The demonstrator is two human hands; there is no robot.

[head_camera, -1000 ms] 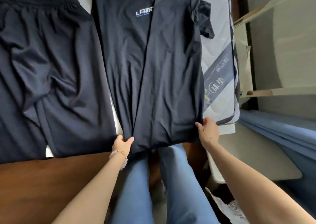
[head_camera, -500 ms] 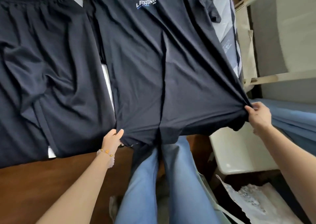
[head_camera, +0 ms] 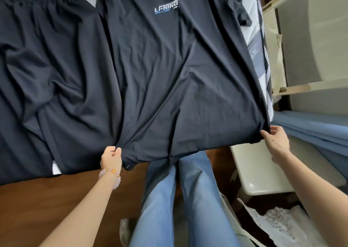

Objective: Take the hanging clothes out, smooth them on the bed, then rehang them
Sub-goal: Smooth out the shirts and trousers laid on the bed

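Currently the dark T-shirt (head_camera: 178, 77) is lying front-up on the bed (head_camera: 254, 30), with its long axis running straight away from the person. The collar end is pointing to the far side, out of frame at the top. The hem is pointing toward the person and overhanging the wooden bed frame (head_camera: 47, 205). The chest logo (head_camera: 166, 5) is reading upright from this viewpoint. One short sleeve (head_camera: 243, 11) is lying out to the right near the mattress edge.

The left hand (head_camera: 111, 157), a beaded bracelet (head_camera: 111, 173) on its wrist, is pinching the hem's left corner between thumb and fingers. The right hand (head_camera: 275, 139) is pinching the right corner, just past the side of the bed. The hands are being held well apart, and the hem is stretching taut between them, with creases fanning up from each grip.

A second dark garment (head_camera: 47, 77) with an elastic waistband is lying just beside the shirt on its left, parallel to it and touching its edge. The person's legs in blue jeans (head_camera: 188, 199) are showing below the hem.
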